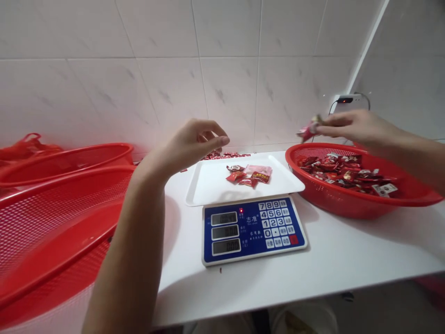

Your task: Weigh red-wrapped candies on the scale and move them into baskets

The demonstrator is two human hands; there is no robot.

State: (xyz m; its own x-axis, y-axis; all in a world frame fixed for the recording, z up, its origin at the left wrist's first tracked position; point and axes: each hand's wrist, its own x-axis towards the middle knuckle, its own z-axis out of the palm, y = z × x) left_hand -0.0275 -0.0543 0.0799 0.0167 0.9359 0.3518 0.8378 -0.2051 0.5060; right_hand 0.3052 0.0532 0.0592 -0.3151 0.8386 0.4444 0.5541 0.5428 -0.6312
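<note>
My right hand [358, 127] pinches a wrapped candy [309, 129] above the left rim of a red basket [333, 199] of wrapped candies; the candy is blurred. My left hand [200, 139] hangs over the left side of a white scale tray [208, 188], loosely curled, its thumb apart and nothing seen in it. On the tray lies a small group of wrapped candies [248, 183], mostly red, with a pink packet [259, 170] at the back. The tray belongs to a scale with a blue keypad panel [253, 229] and three small displays, their digits faint.
Empty-looking red baskets [62, 199] overlap at the left, their rims near my left forearm. Behind the tray, a heap of small red candies [229, 155] lies against the tiled wall [229, 93]. A white box with a cable [351, 102] stands behind the right basket. The white table's front edge [278, 308] is close.
</note>
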